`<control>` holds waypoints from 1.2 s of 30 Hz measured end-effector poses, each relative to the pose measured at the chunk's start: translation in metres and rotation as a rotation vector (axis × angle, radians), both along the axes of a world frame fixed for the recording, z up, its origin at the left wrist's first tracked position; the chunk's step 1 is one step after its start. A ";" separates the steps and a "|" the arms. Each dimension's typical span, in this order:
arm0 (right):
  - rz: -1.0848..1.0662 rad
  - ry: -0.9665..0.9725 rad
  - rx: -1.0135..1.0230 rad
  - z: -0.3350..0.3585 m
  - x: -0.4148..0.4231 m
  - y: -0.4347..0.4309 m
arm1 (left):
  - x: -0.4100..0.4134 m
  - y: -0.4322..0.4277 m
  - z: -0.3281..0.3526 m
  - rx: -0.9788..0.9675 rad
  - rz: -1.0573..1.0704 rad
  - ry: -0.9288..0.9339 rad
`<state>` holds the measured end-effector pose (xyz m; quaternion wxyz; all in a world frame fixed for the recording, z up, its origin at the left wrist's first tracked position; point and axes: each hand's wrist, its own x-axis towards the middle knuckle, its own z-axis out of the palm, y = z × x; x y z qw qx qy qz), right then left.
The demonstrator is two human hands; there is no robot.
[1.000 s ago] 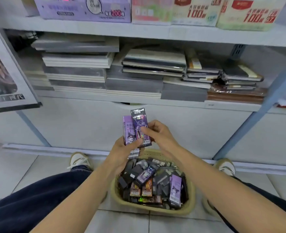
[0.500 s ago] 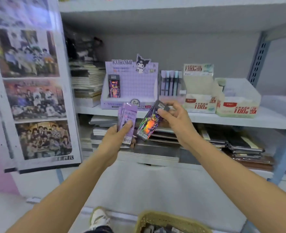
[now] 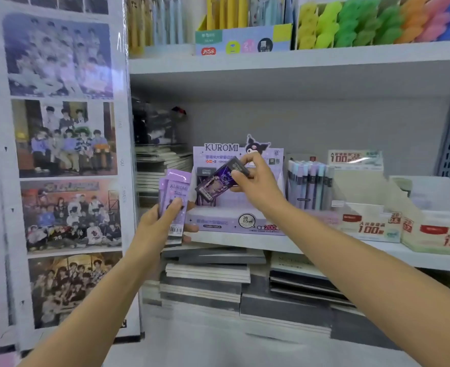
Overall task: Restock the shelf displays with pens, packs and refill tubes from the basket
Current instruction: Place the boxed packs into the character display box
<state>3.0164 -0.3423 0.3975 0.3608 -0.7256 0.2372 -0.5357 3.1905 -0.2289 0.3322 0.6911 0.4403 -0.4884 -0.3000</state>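
Near the left end of the shelf (image 3: 298,247), the left hand (image 3: 160,226) is gripping a stack of lilac packs (image 3: 176,192) upright, thumb pressing across the front. Just right of it, the right hand (image 3: 261,184) is pinching a dark pack (image 3: 216,182), tilted, before the KUROMI display box (image 3: 226,223), which is sitting at the shelf's front edge. Pastel pens (image 3: 308,186) are standing beside the box.

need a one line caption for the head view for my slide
Right hand holds a dark pack at the purple Kuromi display box while the left hand grips light purple packs.
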 end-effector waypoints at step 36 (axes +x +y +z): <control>-0.069 0.306 -0.380 0.008 0.037 -0.019 | 0.006 0.000 -0.002 0.073 -0.072 -0.077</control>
